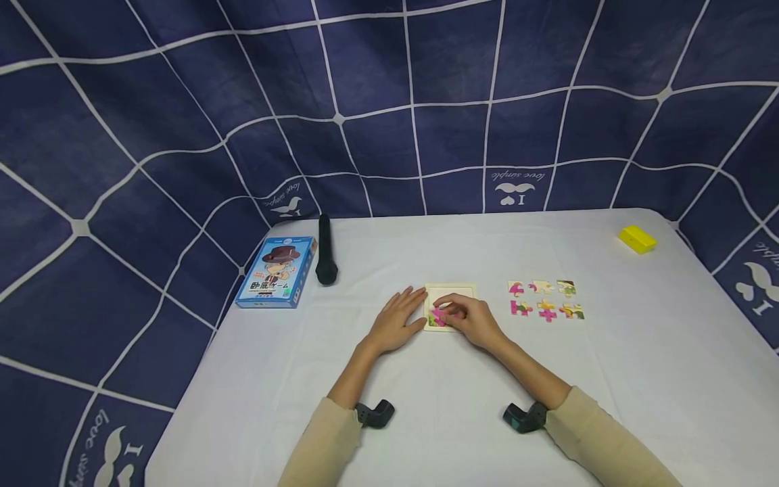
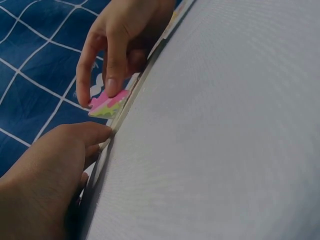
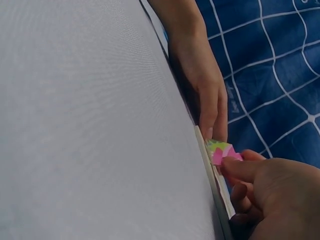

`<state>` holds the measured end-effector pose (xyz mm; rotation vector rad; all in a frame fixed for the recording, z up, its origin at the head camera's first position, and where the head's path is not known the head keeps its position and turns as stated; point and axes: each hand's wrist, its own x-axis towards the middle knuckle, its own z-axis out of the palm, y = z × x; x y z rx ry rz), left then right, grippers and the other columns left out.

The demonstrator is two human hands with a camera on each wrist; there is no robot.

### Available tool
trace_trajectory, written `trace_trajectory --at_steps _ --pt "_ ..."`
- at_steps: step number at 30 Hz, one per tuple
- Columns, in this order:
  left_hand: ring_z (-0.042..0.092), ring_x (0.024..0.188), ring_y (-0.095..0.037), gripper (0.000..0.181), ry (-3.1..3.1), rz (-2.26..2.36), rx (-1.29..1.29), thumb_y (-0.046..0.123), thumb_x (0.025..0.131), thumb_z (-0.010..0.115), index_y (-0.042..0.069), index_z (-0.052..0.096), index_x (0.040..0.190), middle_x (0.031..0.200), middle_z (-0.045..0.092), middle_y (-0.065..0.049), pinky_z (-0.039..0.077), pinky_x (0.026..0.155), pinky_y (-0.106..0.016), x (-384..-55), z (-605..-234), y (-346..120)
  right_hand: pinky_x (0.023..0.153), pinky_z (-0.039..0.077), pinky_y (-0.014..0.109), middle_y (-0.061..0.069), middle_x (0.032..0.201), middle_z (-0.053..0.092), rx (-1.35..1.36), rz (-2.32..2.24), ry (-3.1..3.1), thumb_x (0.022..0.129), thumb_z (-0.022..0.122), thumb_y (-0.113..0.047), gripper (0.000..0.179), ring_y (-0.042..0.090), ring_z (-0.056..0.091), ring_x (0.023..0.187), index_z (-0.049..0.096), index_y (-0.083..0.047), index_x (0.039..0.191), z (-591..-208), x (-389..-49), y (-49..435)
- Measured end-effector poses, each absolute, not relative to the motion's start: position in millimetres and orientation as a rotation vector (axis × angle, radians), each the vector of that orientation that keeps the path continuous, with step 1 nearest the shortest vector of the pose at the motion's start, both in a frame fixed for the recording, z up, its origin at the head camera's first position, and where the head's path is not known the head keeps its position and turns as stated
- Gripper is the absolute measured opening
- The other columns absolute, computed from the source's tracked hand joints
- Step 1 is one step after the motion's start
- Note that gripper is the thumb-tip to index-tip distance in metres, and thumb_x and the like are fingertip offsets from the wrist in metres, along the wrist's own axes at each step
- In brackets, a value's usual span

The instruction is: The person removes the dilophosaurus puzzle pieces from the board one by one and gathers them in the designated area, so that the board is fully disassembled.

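A small cream puzzle tray [image 1: 451, 289] lies on the white table. My right hand [image 1: 477, 323] is over it, pinching a pink and green jigsaw piece [image 2: 107, 106] between thumb and fingers. In the right wrist view the jigsaw piece [image 3: 222, 152] is tilted above the tray, near its left side. My left hand [image 1: 394, 323] lies with its fingers extended at the tray's left edge, and its thumb touches the near left corner. Part of the tray's inside is hidden under the right hand.
Several loose jigsaw pieces [image 1: 546, 314] lie in two rows right of the tray. A blue game box [image 1: 276, 272] and a black microphone [image 1: 325, 250] are at the left. A yellow block [image 1: 637, 239] sits at the far right. A dark blue checked cloth [image 1: 450, 135] hangs behind the table.
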<state>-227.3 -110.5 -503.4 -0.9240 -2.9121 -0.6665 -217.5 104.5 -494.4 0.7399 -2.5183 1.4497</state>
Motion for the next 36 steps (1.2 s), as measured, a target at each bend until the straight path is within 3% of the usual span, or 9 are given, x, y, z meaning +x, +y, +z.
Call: trace_trajectory --at_steps 4,11,18,28,36 --pt "0.014 0.139 -0.019 0.057 -2.912 -0.646 -0.926 0.038 0.095 0.044 0.013 0.032 0.144 0.150 0.027 0.002 0.007 0.113 -0.033 -227.1 -502.9 -108.7 0.044 0.041 0.021 -0.004 0.077 0.067 0.713 1.476 -2.530 0.080 0.071 -0.007 0.026 0.006 0.051 0.051 0.068 -0.017 0.103 -489.8 -216.8 107.8" --pt "0.014 0.139 -0.019 0.057 -2.913 -0.671 -0.933 0.038 0.095 0.044 0.011 0.032 0.144 0.150 0.026 0.001 0.008 0.113 -0.035 -224.8 -501.1 -106.2 0.038 0.033 0.021 0.000 0.083 0.067 0.654 1.569 -2.531 0.082 0.070 -0.013 0.025 0.008 0.041 0.045 0.067 -0.019 0.106 -473.1 -206.8 127.2" --pt "0.014 0.139 -0.018 0.057 -2.910 -0.663 -0.914 0.037 0.095 0.044 0.012 0.031 0.145 0.150 0.026 0.002 0.007 0.113 -0.032 -224.8 -503.1 -108.5 0.039 0.031 0.022 0.000 0.083 0.067 0.603 1.542 -2.529 0.081 0.072 -0.015 0.025 0.012 0.041 0.048 0.067 -0.019 0.105 -464.9 -193.8 163.4" --pt "0.014 0.139 -0.018 0.057 -2.898 -0.680 -0.916 0.038 0.095 0.044 0.011 0.032 0.144 0.150 0.027 0.001 0.008 0.113 -0.034 -224.2 -503.8 -110.0 0.042 0.032 0.022 -0.001 0.079 0.065 0.527 1.365 -2.611 0.079 0.072 -0.006 0.027 0.008 0.041 0.055 0.067 -0.015 0.104 -466.4 -178.1 221.9" --pt "0.015 0.139 -0.020 0.057 -2.884 -0.685 -0.923 0.037 0.095 0.045 0.010 0.033 0.144 0.149 0.028 0.000 0.008 0.113 -0.034 -223.7 -502.3 -110.1 0.045 0.032 0.021 -0.004 0.074 0.062 0.538 1.221 -2.699 0.077 0.071 0.000 0.027 0.005 0.040 0.053 0.068 -0.014 0.101 -480.9 -170.1 240.3"
